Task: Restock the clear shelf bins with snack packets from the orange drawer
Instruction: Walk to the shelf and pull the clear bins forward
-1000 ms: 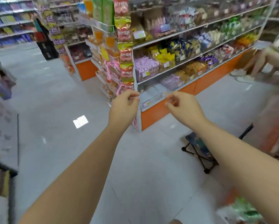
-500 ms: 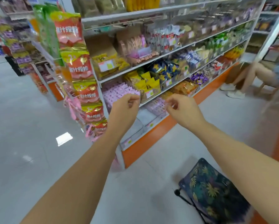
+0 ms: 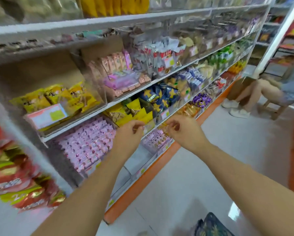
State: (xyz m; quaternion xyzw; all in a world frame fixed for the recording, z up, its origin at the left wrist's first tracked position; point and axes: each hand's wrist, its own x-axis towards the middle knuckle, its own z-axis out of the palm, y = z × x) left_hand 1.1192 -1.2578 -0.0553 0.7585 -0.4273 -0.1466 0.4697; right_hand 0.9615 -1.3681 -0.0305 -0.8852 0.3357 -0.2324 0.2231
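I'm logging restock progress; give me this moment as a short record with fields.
left grip: fingers curled, contents too blurred to tell
right grip: pinches a small gold packet
position: both raised before the yellow packets
pink packets: fill the bin lower left of the hands
orange base: runs along the floor under the shelves
bystander: seated, far right
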